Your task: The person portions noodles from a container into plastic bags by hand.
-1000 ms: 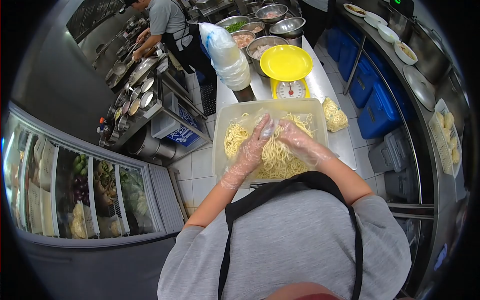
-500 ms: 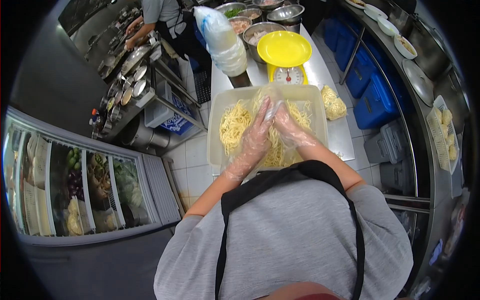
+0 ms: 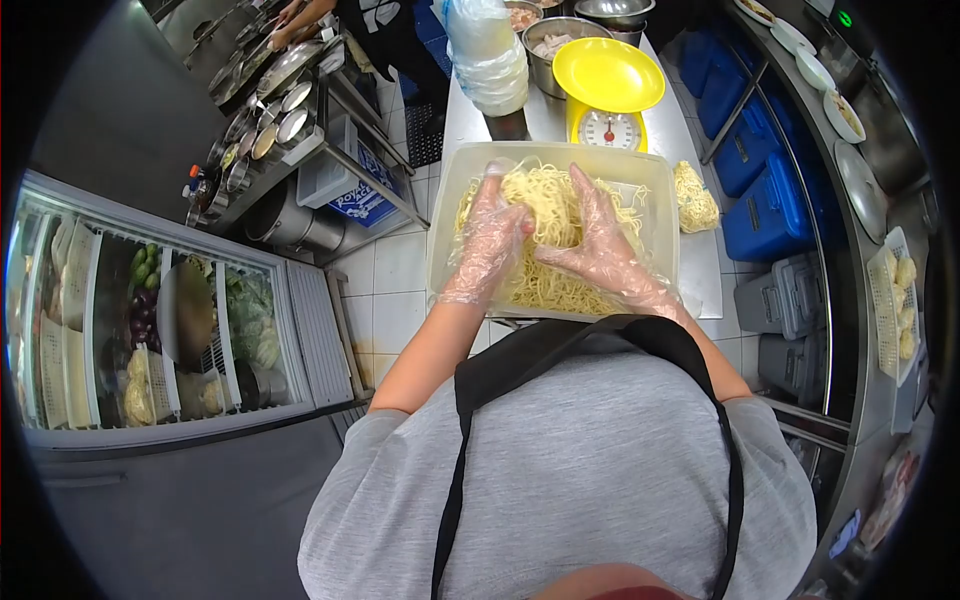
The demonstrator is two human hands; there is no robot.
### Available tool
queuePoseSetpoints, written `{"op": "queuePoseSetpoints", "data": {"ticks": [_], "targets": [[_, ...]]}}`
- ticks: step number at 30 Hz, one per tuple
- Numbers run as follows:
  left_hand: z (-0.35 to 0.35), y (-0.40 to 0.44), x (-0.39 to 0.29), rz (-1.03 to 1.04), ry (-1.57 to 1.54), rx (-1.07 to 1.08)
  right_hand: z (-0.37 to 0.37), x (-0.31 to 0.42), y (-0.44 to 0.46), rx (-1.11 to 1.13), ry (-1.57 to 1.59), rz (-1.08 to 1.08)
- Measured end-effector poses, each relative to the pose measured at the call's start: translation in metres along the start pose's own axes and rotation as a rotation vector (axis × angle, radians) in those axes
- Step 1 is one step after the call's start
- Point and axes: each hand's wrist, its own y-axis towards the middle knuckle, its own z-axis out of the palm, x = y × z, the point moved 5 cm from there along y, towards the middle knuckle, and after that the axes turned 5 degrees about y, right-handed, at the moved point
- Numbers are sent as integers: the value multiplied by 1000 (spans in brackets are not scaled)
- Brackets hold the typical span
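A translucent plastic tub (image 3: 665, 230) holds pale yellow noodles (image 3: 545, 205), heaped in the middle and loose toward the sides. Both my hands are inside it, each in a clear plastic glove. On the left side of the heap, my left hand (image 3: 488, 238) is open, fingers pointing away and thumb toward the noodles. My right hand (image 3: 605, 245) is open on the other side, its thumb and fingers spread wide. The heap lies between my palms, touching or very near the left one; I cannot tell whether it is lifted.
Beyond the tub stands a yellow kitchen scale (image 3: 608, 130) with a round pan. A stack of plastic bags (image 3: 488, 80) and metal bowls (image 3: 555, 55) are beside it. A bag of noodles (image 3: 697, 198) lies to the right. A glass-topped fridge (image 3: 290, 340) is at left; another person works behind.
My hands were close together over the noodles with fingertips nearly meeting. They have now spread apart, left and right, showing the heap between them. The view has shifted slightly.
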Motion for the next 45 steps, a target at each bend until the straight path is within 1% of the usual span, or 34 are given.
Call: {"op": "queuePoseSetpoints", "data": {"ticks": [2,4,5,7,8,9,11,12,13,15,16,17,19,20,21,22,23,24,25,26,28,30,31,32,33,34,35,36,37,38,39,40,42,45], "targets": [[14,-12,-7,-35,-50,15,5,-16,-1,-77,57,57],[12,-14,-9,-56,-43,119,7,-28,9,69,339,119],[6,-13,-16,-54,-43,118,1,-29,11,70,339,117],[-6,-13,-38,51,711,74,-20,-14,19,62,484,164],[-8,-14,-36,118,811,131,-31,-10,20,36,473,92],[-11,-15,-34,192,907,182,-34,-6,23,41,474,93],[12,-33,-52,290,1207,88,-31,27,29,111,-110,-327],[19,-36,-50,369,1186,115,-24,42,28,110,-48,-310],[23,-36,-45,365,1187,114,-15,36,29,113,-45,-309],[37,-43,-34,577,1141,278,24,-12,30,207,-224,-84],[35,-41,-23,579,1087,360,33,-15,27,153,-266,-209],[27,-37,-19,578,1086,354,33,-24,26,158,-265,-212],[11,-33,-21,482,979,497,34,-19,29,405,-364,-93],[3,-33,-27,480,981,500,31,-20,27,253,-243,-330],[-7,-34,-31,483,1140,464,27,-18,26,253,-241,-327],[-11,-33,-34,486,1299,426,20,-15,27,272,-25,-280],[-6,-32,-33,480,1298,427,16,-12,27,291,192,-230],[2,-30,-35,507,1496,322,16,-14,25,301,293,-139],[6,-25,-38,535,1694,209,16,-15,26,304,297,-141],[1,-15,-28,531,1696,210,16,-17,26,310,265,-154],[-2,-1,-18,912,1593,114,21,-26,24,310,228,-162],[-4,9,-14,870,1558,132,18,-47,25,21,296,-17],[2,6,-24,825,1528,148,19,-45,25,18,294,-14],[8,-4,-39,935,1594,124,17,-43,26,-29,373,-24],[15,-6,-59,935,1595,131,15,-42,25,-77,453,-32],[26,-10,-76,1058,1681,167,13,-42,25,-82,456,-29],[34,-13,-90,1185,1763,204,17,-43,27,60,476,59],[37,-10,-101,1186,1765,210,23,-44,27,204,492,146],[43,-9,-111,1311,1832,221,22,-41,28,200,493,145],[47,-11,-118,1437,1895,231,24,-39,30,199,679,183],[48,-10,-127,1440,1895,233,25,-36,31,197,868,219],[49,-11,-135,1486,1917,233,19,-35,31,195,869,217],[50,-12,-147,1522,2022,226,6,-35,30,264,582,252],[52,-12,-165,1583,2001,238,-8,-24,26,297,633,272]]}}
